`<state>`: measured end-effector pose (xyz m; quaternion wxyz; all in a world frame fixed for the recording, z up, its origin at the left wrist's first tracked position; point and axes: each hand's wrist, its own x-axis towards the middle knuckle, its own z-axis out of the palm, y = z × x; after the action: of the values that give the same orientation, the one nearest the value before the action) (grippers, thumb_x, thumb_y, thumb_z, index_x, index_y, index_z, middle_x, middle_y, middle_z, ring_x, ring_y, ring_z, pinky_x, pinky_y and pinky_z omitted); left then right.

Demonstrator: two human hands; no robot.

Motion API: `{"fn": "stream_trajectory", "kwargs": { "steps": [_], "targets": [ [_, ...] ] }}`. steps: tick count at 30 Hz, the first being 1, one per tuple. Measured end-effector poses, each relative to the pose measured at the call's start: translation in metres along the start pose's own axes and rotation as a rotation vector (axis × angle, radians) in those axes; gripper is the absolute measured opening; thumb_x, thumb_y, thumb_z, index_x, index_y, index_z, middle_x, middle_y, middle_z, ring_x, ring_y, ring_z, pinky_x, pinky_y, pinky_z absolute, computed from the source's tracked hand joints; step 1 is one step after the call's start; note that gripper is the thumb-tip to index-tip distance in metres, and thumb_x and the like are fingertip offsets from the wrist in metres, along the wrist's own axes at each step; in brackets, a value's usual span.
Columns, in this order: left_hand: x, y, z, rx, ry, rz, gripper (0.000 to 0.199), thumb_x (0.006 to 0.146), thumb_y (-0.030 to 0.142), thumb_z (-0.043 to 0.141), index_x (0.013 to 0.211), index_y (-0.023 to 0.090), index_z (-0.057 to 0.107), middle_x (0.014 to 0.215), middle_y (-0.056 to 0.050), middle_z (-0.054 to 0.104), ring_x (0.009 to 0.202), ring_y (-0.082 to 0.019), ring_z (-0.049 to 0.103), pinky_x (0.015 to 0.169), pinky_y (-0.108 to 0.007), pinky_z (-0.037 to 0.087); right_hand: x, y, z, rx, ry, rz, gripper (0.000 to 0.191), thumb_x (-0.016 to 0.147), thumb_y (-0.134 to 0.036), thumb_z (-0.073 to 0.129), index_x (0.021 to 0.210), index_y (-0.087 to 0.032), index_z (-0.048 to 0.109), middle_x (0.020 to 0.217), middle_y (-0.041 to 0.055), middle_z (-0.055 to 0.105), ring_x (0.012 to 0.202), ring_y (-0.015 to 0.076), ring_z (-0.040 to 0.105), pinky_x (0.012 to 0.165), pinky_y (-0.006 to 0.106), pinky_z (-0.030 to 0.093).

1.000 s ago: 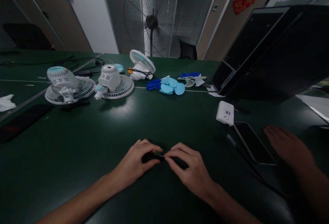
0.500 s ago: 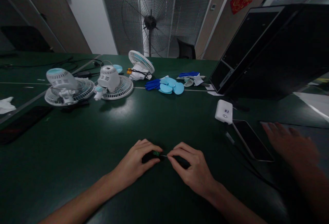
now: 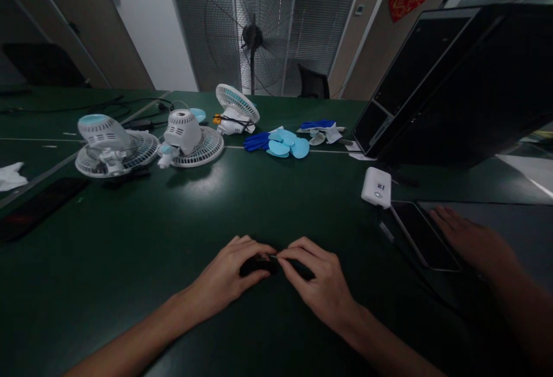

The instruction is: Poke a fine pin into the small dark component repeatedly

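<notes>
Near the front middle of the dark green table (image 3: 207,215), my left hand (image 3: 235,267) curls its thumb and fingers around a small dark object (image 3: 260,264). What the object is cannot be made out. My right hand (image 3: 317,273) pinches a thin metallic rod (image 3: 273,256) between thumb and fingertips. The rod's tip points left and meets the dark object. The two hands' fingertips nearly touch.
White fans (image 3: 185,135) lie at the back left, beside blue gloves (image 3: 257,141) and light blue blades (image 3: 288,143). On the right are a white box (image 3: 376,187), a phone (image 3: 425,236), a black monitor (image 3: 458,89) and another person's hand (image 3: 475,241).
My right fingertips have moved slightly left and up, closer to my left hand, and less of the rod shows. The other person's hand has shifted left towards the phone.
</notes>
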<state>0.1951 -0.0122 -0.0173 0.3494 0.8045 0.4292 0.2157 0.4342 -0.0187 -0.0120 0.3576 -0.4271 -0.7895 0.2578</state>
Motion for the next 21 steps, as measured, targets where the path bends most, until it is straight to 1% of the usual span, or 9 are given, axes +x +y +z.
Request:
{"fn": "stream_trajectory", "kwargs": {
  "steps": [3, 6, 9, 11, 13, 16, 18, 20, 21],
  "targets": [
    [0.0, -0.001, 0.0, -0.008, 0.004, 0.0, 0.04, 0.096, 0.026, 0.071, 0.134, 0.035, 0.061, 0.119, -0.001, 0.07, 0.11, -0.022, 0.062, 0.099, -0.04, 0.046, 0.0, -0.001, -0.003, 0.006, -0.006, 0.012, 0.016, 0.098, -0.017, 0.064, 0.101, -0.024, 0.077, 0.096, 0.0025, 0.072, 0.083, 0.0166, 0.07, 0.077, 0.029, 0.055],
    [-0.001, -0.003, -0.002, -0.03, 0.008, 0.035, 0.03, 0.1, 0.029, 0.066, 0.129, 0.032, 0.065, 0.118, -0.003, 0.07, 0.11, -0.021, 0.063, 0.097, -0.037, 0.05, 0.001, -0.002, -0.005, 0.015, 0.0, 0.034, 0.015, 0.098, -0.016, 0.064, 0.099, -0.024, 0.077, 0.095, 0.0019, 0.072, 0.084, 0.0163, 0.071, 0.078, 0.028, 0.055],
    [-0.001, -0.012, -0.016, -0.001, 0.025, 0.048, 0.022, 0.102, 0.033, 0.061, 0.122, 0.029, 0.069, 0.116, -0.004, 0.071, 0.109, -0.02, 0.065, 0.096, -0.035, 0.053, 0.002, -0.002, -0.007, 0.038, 0.0, 0.065, 0.015, 0.097, -0.017, 0.065, 0.1, -0.024, 0.077, 0.096, 0.0019, 0.072, 0.085, 0.0167, 0.071, 0.079, 0.029, 0.056],
    [-0.004, -0.027, -0.036, 0.074, 0.076, 0.013, 0.024, 0.102, 0.037, 0.06, 0.122, 0.029, 0.071, 0.118, -0.005, 0.072, 0.11, -0.021, 0.066, 0.099, -0.037, 0.053, 0.002, -0.002, -0.009, 0.062, -0.008, 0.085, 0.015, 0.098, -0.018, 0.064, 0.101, -0.024, 0.077, 0.096, 0.0023, 0.072, 0.086, 0.0172, 0.071, 0.078, 0.03, 0.057],
    [-0.012, -0.048, -0.065, 0.161, 0.175, -0.06, 0.029, 0.1, 0.046, 0.06, 0.12, 0.029, 0.073, 0.119, -0.005, 0.073, 0.111, -0.023, 0.068, 0.099, -0.038, 0.054, 0.002, -0.002, -0.009, 0.083, -0.015, 0.101, 0.014, 0.098, -0.019, 0.064, 0.101, -0.024, 0.077, 0.097, 0.0027, 0.072, 0.086, 0.0176, 0.071, 0.076, 0.029, 0.057],
    [-0.034, -0.088, -0.115, 0.282, 0.345, -0.278, 0.047, 0.093, 0.062, 0.062, 0.121, 0.027, 0.074, 0.122, -0.006, 0.074, 0.107, -0.026, 0.07, 0.092, -0.036, 0.056, 0.002, -0.002, -0.01, 0.098, -0.014, 0.118, 0.014, 0.098, -0.02, 0.064, 0.1, -0.024, 0.077, 0.096, 0.0031, 0.073, 0.086, 0.0179, 0.071, 0.072, 0.029, 0.058],
    [-0.053, -0.111, -0.145, 0.333, 0.429, -0.445, 0.059, 0.089, 0.07, 0.062, 0.127, 0.025, 0.071, 0.125, -0.003, 0.074, 0.107, -0.027, 0.07, 0.09, -0.034, 0.056, 0.003, -0.002, -0.01, 0.102, -0.012, 0.12, 0.014, 0.098, -0.02, 0.065, 0.1, -0.024, 0.078, 0.096, 0.0029, 0.073, 0.085, 0.0177, 0.071, 0.073, 0.029, 0.057],
    [-0.071, -0.127, -0.166, 0.351, 0.492, -0.587, 0.067, 0.087, 0.074, 0.06, 0.133, 0.025, 0.067, 0.127, 0.0, 0.074, 0.105, -0.026, 0.07, 0.088, -0.032, 0.055, 0.004, -0.001, -0.01, 0.104, -0.012, 0.116, 0.014, 0.097, -0.018, 0.065, 0.1, -0.024, 0.078, 0.095, 0.0026, 0.073, 0.085, 0.0176, 0.071, 0.075, 0.03, 0.057],
    [-0.077, -0.132, -0.173, 0.358, 0.525, -0.627, 0.07, 0.086, 0.075, 0.061, 0.133, 0.024, 0.067, 0.126, 0.0, 0.074, 0.104, -0.026, 0.07, 0.087, -0.031, 0.055, 0.004, -0.001, -0.01, 0.104, -0.014, 0.117, 0.014, 0.097, -0.018, 0.065, 0.1, -0.024, 0.078, 0.095, 0.0025, 0.073, 0.085, 0.0176, 0.071, 0.076, 0.03, 0.057]
  ]
}}
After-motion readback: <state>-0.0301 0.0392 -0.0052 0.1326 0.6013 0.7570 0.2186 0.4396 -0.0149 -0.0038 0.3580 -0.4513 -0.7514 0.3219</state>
